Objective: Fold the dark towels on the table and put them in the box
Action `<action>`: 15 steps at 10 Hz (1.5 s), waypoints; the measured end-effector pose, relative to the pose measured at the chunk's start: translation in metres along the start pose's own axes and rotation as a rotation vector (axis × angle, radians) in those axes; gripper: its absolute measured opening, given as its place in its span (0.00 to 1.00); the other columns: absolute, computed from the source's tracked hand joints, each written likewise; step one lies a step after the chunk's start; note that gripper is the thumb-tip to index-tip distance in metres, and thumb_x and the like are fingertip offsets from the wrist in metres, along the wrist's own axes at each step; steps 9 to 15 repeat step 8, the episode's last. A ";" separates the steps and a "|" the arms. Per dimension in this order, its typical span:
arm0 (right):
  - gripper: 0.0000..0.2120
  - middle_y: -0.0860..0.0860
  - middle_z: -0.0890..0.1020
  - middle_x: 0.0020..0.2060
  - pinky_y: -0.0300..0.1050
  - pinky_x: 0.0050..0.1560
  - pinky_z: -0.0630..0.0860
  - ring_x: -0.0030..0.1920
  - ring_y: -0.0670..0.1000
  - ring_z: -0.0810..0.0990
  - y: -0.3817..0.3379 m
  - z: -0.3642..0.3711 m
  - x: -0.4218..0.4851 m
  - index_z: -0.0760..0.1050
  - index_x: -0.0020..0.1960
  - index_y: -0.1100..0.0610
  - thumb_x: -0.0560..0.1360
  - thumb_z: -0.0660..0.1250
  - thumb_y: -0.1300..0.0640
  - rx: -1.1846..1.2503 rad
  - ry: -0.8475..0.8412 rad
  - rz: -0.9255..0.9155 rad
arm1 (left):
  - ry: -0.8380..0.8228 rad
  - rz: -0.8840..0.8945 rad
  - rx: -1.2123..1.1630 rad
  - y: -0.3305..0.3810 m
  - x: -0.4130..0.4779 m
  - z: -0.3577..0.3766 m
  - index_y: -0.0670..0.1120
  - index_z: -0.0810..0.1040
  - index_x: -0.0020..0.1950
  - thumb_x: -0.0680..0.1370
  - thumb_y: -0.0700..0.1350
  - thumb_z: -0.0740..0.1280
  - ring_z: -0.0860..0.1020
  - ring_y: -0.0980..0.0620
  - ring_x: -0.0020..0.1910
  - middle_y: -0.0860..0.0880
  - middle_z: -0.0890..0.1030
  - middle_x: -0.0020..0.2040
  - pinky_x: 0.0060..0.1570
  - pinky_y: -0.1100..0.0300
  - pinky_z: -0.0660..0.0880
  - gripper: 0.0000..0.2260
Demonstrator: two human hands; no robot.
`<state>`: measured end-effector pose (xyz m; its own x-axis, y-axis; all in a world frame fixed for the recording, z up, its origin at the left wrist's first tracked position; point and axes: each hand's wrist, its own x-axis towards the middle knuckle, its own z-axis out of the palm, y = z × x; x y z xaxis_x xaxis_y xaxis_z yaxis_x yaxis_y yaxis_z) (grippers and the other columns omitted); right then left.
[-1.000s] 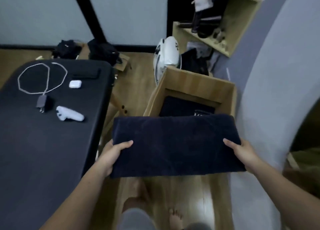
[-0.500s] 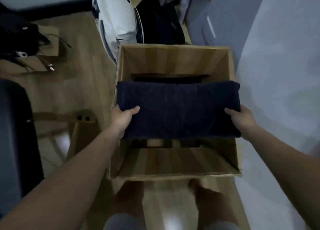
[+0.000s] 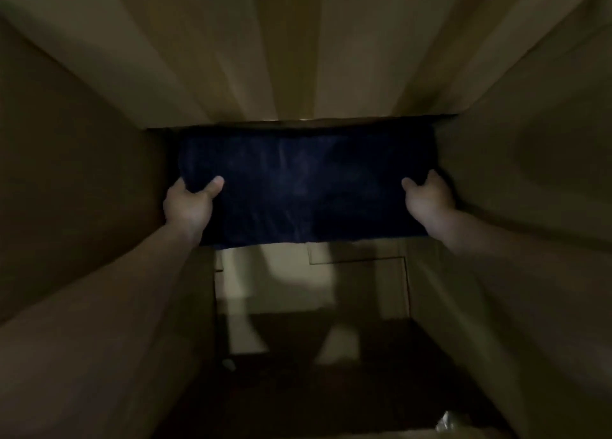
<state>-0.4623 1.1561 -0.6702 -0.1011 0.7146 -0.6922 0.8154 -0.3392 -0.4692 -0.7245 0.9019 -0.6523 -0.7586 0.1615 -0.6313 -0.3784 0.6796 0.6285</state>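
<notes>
- I look down into the cardboard box [image 3: 82, 173]. Its brown walls fill almost the whole view on the left, on the right and at the far side. It is dim inside.
- The floor of the box [image 3: 357, 289] is paler. I see the seam of its flaps there, and shadows of the arms fall across it.
- Both bare forearms reach in from the near corners, the left forearm [image 3: 109, 306] along the left wall and the right forearm [image 3: 516, 256] along the right wall.
- The folded dark towel [image 3: 308, 187] is deep inside the box, at the far end. It lies flat and wide, and its far edge is at the foot of the far wall. It spans nearly from the left wall to the right wall. I cannot tell whether it already rests on something or hangs just above it.
- The left hand [image 3: 188, 203] grips the left end of the towel. The thumb lies on top of the cloth, and the other fingers are hidden under it.
- The right hand [image 3: 429, 200] grips the right end in the same way, with the thumb on top and the fingers out of sight behind the edge.
- A small grey speck [image 3: 228, 364] lies on the floor near the left forearm. It is too small for me to name.
</notes>
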 end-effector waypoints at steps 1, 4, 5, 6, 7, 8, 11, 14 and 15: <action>0.29 0.58 0.66 0.75 0.53 0.70 0.67 0.72 0.62 0.68 0.010 0.019 0.030 0.55 0.79 0.57 0.83 0.58 0.48 -0.145 0.069 0.025 | 0.077 -0.192 0.045 -0.014 0.039 0.021 0.43 0.63 0.79 0.80 0.52 0.70 0.68 0.39 0.73 0.43 0.69 0.75 0.72 0.47 0.66 0.31; 0.38 0.52 0.42 0.80 0.70 0.74 0.49 0.78 0.65 0.41 0.000 0.045 -0.008 0.46 0.79 0.39 0.76 0.62 0.36 -0.817 0.051 -0.635 | -0.083 0.509 1.004 -0.026 -0.008 0.051 0.58 0.40 0.82 0.75 0.67 0.67 0.38 0.35 0.80 0.45 0.34 0.82 0.75 0.32 0.47 0.47; 0.45 0.48 0.34 0.79 0.74 0.73 0.47 0.77 0.67 0.34 -0.009 0.056 0.021 0.40 0.78 0.34 0.72 0.66 0.31 -0.857 -0.158 -0.454 | -0.310 0.199 0.970 -0.021 0.021 0.063 0.67 0.33 0.78 0.68 0.70 0.73 0.31 0.35 0.78 0.49 0.25 0.79 0.75 0.30 0.44 0.56; 0.48 0.47 0.34 0.79 0.74 0.73 0.50 0.77 0.68 0.35 -0.022 0.050 0.036 0.40 0.77 0.33 0.70 0.69 0.31 -0.858 -0.245 -0.441 | -0.361 0.169 0.965 -0.008 0.035 0.064 0.68 0.35 0.78 0.67 0.68 0.75 0.32 0.35 0.79 0.50 0.27 0.79 0.75 0.30 0.45 0.57; 0.50 0.47 0.34 0.79 0.73 0.73 0.53 0.77 0.67 0.36 -0.034 0.034 0.016 0.37 0.77 0.32 0.69 0.69 0.31 -0.950 -0.316 -0.347 | -0.405 0.133 0.988 0.008 0.015 0.049 0.66 0.38 0.80 0.69 0.67 0.75 0.35 0.37 0.80 0.51 0.29 0.80 0.76 0.31 0.46 0.54; 0.47 0.50 0.38 0.80 0.69 0.74 0.54 0.79 0.64 0.39 -0.066 0.019 -0.034 0.38 0.78 0.37 0.72 0.66 0.31 -0.908 -0.328 -0.360 | -0.361 0.193 0.822 0.027 -0.028 0.012 0.62 0.42 0.82 0.73 0.66 0.71 0.44 0.40 0.82 0.49 0.37 0.83 0.78 0.37 0.50 0.48; 0.47 0.50 0.38 0.80 0.69 0.74 0.54 0.79 0.64 0.39 -0.066 0.019 -0.034 0.38 0.78 0.37 0.72 0.66 0.31 -0.908 -0.328 -0.360 | -0.361 0.193 0.822 0.027 -0.028 0.012 0.62 0.42 0.82 0.73 0.66 0.71 0.44 0.40 0.82 0.49 0.37 0.83 0.78 0.37 0.50 0.48; 0.47 0.50 0.38 0.80 0.69 0.74 0.54 0.79 0.64 0.39 -0.066 0.019 -0.034 0.38 0.78 0.37 0.72 0.66 0.31 -0.908 -0.328 -0.360 | -0.361 0.193 0.822 0.027 -0.028 0.012 0.62 0.42 0.82 0.73 0.66 0.71 0.44 0.40 0.82 0.49 0.37 0.83 0.78 0.37 0.50 0.48; 0.47 0.50 0.38 0.80 0.69 0.74 0.54 0.79 0.64 0.39 -0.066 0.019 -0.034 0.38 0.78 0.37 0.72 0.66 0.31 -0.908 -0.328 -0.360 | -0.361 0.193 0.822 0.027 -0.028 0.012 0.62 0.42 0.82 0.73 0.66 0.71 0.44 0.40 0.82 0.49 0.37 0.83 0.78 0.37 0.50 0.48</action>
